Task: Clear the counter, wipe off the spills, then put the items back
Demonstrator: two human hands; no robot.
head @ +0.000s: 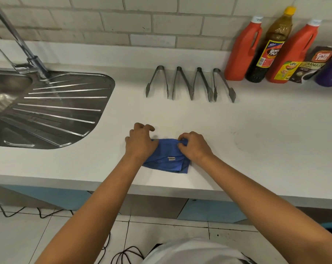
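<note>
A folded blue cloth (pixel 166 159) lies on the white counter (pixel 256 134) near its front edge. The left hand (pixel 140 142) rests on the cloth's left end, fingers curled; whether it grips the fabric is hard to tell, since the hand hides that end. The right hand (pixel 194 146) pinches the cloth's upper right corner between thumb and fingers. Farther back, four metal tongs (pixel 190 83) lie side by side. To their right, against the tiled wall, stand two red bottles (pixel 241 52), a dark sauce bottle (pixel 270 48) and a coffee pouch (pixel 311 62). A steel sink (pixel 53 111) sits at left
</note>
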